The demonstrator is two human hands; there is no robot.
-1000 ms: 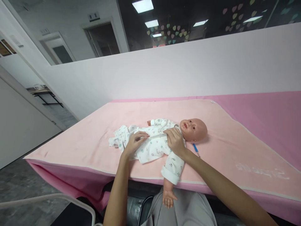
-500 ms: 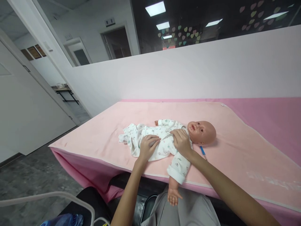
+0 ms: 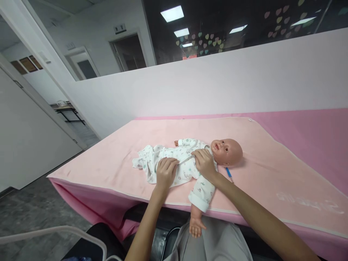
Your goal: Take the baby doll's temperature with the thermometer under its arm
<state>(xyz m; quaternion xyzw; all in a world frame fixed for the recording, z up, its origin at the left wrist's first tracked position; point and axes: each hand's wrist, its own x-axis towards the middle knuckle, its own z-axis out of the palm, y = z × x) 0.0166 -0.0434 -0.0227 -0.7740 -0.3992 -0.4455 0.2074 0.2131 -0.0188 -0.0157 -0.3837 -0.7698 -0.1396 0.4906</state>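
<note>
A baby doll lies on its back, head to the right, in a white printed baby gown. At the belly, my left hand pinches the front of the gown with bent fingers. Nearer the chest, my right hand has its fingers closed on the same cloth. A thin white edge or strip of the gown stretches between my fingertips; which of these it is, I cannot tell. One doll arm hangs past the table's front edge, its cuff folded back, while the other lies on the far side.
Under the doll a peach blanket covers a pink tablecloth. A blue thin object rests beside the doll's neck. Behind stands a white wall with a window above. A pale curved tube crosses the lower left.
The white strip or edge between my hands now looks more stretched and raised. Both hands remain on the gown. The whole view has shifted slightly, putting the doll a little further left.
</note>
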